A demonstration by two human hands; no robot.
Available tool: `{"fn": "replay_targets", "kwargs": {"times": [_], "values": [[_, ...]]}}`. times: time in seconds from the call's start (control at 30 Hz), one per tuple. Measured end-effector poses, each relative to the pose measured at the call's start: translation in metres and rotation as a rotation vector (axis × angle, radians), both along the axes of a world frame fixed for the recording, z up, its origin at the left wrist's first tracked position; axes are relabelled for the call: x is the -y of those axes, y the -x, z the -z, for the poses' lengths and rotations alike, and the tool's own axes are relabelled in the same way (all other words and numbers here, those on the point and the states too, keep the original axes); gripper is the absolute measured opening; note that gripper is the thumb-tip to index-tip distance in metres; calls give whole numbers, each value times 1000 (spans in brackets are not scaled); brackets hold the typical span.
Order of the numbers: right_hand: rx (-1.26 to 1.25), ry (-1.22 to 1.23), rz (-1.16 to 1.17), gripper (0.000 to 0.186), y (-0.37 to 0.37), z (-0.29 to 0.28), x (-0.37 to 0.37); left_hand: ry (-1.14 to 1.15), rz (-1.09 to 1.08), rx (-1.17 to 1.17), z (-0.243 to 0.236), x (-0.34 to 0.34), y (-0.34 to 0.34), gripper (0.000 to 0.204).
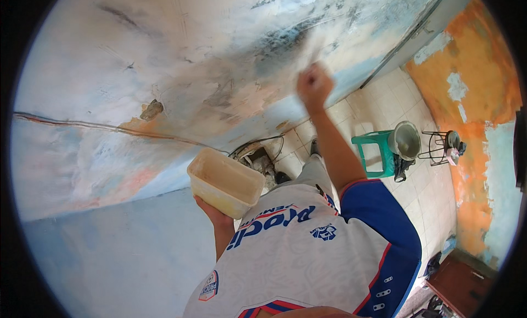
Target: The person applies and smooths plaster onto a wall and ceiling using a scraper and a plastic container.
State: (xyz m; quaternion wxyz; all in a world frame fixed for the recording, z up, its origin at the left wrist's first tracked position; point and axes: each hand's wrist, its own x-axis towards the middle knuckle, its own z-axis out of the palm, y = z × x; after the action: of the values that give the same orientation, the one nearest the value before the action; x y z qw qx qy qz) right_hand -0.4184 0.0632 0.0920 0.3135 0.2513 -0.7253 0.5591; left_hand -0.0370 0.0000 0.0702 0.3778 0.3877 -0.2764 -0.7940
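Our left hand point(213, 210) has its fingers bent around the bottom side of a pale yellow tub point(235, 206), which tips a little with its top facing the wall. Our right hand point(314, 84) is up in front of the patchy wall point(181, 49). It looks curled in, but it is too blurry for us to tell how far its fingers bend or what they hold.

There is a wide gap between our two hands, with the tub's rim on the left side of it. The bottom edge of the patchy wall slants up past our right hand. To that hand's right, the pale tile floor point(384, 95) gives us room as far as a green stool point(387, 160).

Our right arm is nearly straight, reaching up and forward. Our left arm is lower, close to our white shirt point(307, 246).

Farther right of our right hand, a gray bowl point(407, 140) is by the stool, then a thin black stand point(437, 148), then an orange wall point(466, 49). Left of our left hand, a cord point(82, 123) runs along the patchy wall.
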Motion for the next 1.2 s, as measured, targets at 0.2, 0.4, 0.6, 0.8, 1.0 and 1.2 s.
{"fn": "replay_targets", "kwargs": {"times": [0.2,0.4,0.6,0.8,1.0,1.2], "values": [[-312,-28,-63,18,39,-37,46,-23,11,-97,18,1,-14,70],[-196,-130,-559,10,-104,-6,73,-5,-21,-98,19,-3,-23,71],[171,77,25,22,51,-38,-15,-6,-64,-121,17,-1,-34,70],[-270,-214,-257,12,-15,20,67,-8,-76,-150,22,7,-31,70],[-158,-213,-433,13,-107,31,56,22,-51,-174,19,8,-21,68],[122,-41,273,19,74,-4,-18,-16,-65,-142,25,8,-25,68]]}}
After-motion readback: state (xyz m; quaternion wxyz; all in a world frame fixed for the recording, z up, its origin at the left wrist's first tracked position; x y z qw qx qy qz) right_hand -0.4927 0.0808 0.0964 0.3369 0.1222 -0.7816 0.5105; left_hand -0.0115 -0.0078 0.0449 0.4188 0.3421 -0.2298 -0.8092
